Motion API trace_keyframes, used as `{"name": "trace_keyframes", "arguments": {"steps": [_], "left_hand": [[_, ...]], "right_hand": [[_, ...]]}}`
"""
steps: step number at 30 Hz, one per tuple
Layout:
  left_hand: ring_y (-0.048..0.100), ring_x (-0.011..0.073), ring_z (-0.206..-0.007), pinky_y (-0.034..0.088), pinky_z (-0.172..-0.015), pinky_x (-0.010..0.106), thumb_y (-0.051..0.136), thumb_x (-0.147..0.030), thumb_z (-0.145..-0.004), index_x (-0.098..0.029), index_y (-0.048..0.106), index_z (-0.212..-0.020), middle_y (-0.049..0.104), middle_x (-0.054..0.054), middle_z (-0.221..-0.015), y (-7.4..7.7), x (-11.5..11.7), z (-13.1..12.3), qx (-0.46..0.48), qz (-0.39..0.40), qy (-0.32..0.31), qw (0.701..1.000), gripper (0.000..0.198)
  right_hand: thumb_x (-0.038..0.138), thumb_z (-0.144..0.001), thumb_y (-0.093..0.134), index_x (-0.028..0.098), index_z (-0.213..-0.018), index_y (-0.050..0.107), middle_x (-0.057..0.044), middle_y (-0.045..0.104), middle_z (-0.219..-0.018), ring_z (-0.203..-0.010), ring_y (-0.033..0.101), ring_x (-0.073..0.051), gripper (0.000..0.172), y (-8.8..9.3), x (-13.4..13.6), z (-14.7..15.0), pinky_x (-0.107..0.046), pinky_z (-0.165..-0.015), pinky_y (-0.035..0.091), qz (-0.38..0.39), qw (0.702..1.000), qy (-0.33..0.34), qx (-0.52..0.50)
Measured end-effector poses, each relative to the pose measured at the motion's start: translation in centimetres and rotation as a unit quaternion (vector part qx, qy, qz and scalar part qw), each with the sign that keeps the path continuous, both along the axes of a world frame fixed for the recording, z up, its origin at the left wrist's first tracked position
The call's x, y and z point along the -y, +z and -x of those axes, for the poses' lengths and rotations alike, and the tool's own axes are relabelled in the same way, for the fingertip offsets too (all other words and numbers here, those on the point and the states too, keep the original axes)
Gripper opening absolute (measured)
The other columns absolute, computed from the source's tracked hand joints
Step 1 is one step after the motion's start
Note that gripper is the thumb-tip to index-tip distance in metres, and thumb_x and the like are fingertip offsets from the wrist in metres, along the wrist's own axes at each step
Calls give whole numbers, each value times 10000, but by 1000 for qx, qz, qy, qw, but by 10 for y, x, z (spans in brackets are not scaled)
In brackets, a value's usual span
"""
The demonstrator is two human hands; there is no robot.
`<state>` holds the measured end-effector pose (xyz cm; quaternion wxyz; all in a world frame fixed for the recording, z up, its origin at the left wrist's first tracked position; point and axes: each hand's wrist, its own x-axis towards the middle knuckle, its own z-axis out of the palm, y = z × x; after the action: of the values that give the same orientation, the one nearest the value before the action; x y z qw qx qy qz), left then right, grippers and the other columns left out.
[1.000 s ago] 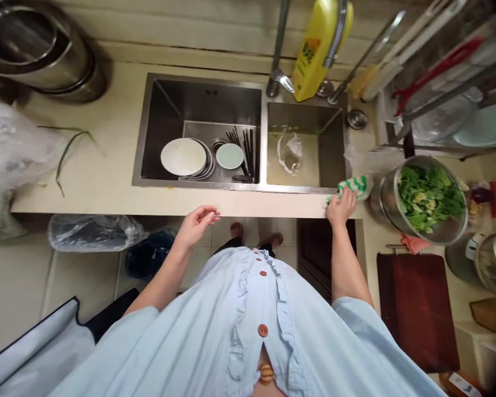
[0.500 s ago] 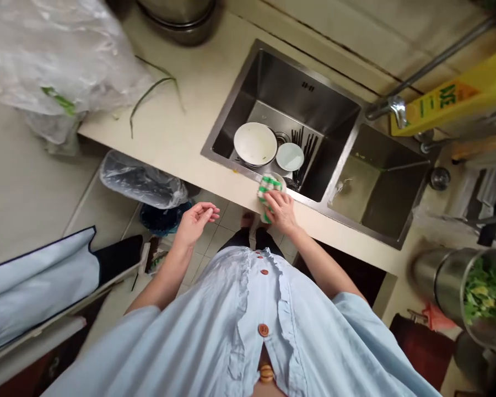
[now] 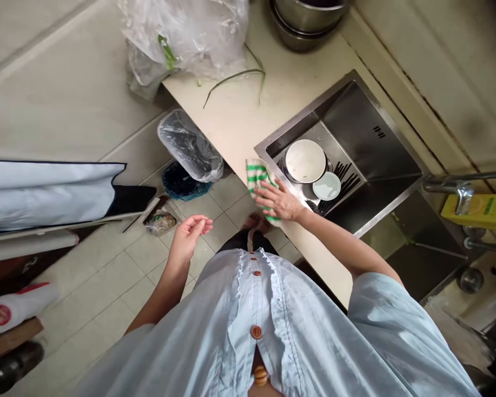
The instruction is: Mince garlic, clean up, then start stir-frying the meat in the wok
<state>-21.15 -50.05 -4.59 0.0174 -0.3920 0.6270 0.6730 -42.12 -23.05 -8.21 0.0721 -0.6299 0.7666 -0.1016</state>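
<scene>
My right hand [image 3: 279, 203] presses a green-and-white checked cloth [image 3: 255, 170] against the front edge of the counter [image 3: 231, 118], its fingers spread over the fabric. Just beyond it, a steel sink [image 3: 391, 129] holds a large white bowl [image 3: 305, 160], a smaller pale bowl [image 3: 327, 186] and several dark chopsticks [image 3: 350, 179]. My left hand [image 3: 192, 231] hovers over the floor in front of my body, thumb against curled fingers, with nothing visible in it.
A lined bin [image 3: 190, 146] stands under the counter's left end, with a blue-lined bin [image 3: 184, 182] beside it. Plastic bags [image 3: 186, 33], a green stalk [image 3: 235, 77] and metal pots [image 3: 308, 22] sit on the counter. A second basin [image 3: 421, 242] lies right.
The view has swung to the right, so the sink appears farther right. My right hand has slid the cloth leftward along the counter edge. My left hand stays in front of me.
</scene>
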Motion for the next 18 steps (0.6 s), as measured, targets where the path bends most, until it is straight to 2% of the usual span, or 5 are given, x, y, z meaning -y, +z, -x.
{"name": "trace_keyframes", "arguments": {"steps": [4, 7, 9, 13, 18], "left_hand": [[677, 160, -754, 515, -718, 279, 767, -550, -702, -174, 656, -934, 732, 70, -896, 9, -5, -4, -21, 29, 5, 999, 456], [674, 163, -751, 518, -724, 286, 768, -580, -688, -173, 654, -923, 730, 72, -885, 12, -8, -12, -12, 32, 28, 999, 483], [672, 168, -742, 520, -724, 293, 777, -604, -658, -169, 652, -899, 729, 76, -873, 14, -10, -18, 2, 29, 40, 999, 513], [677, 184, -733, 524, -715, 308, 783, -659, -596, -165, 648, -859, 729, 86, -861, 13, -10, -23, 28, 17, 57, 998, 575], [694, 212, -780, 545, -756, 345, 744, -657, -652, -170, 659, -903, 736, 103, -895, 9, 3, 3, 6, 22, 16, 1000, 555]], "right_hand": [[364, -1003, 405, 180, -1331, 565, -144, 517, -1405, -1330, 378, -325, 409, 4, 27, 61, -571, -1073, 299, 0, 989, -149, -19], [297, -994, 398, 118, -1176, 632, -188, 569, -1184, -1144, 470, -320, 346, 27, 28, 92, -511, -935, 420, 39, 941, -334, -33], [322, -994, 409, 138, -1165, 629, -174, 534, -1193, -1131, 472, -303, 334, 47, 22, 94, -500, -927, 433, 117, 916, -380, -49], [437, -949, 525, 242, -1266, 597, -138, 419, -1440, -1333, 370, -336, 379, 58, 14, 60, -545, -1004, 389, 155, 966, -195, -74], [487, -955, 500, 244, -1377, 543, -140, 393, -1537, -1437, 266, -373, 489, 18, 70, 41, -628, -1093, 257, 4, 999, -7, -38]]}}
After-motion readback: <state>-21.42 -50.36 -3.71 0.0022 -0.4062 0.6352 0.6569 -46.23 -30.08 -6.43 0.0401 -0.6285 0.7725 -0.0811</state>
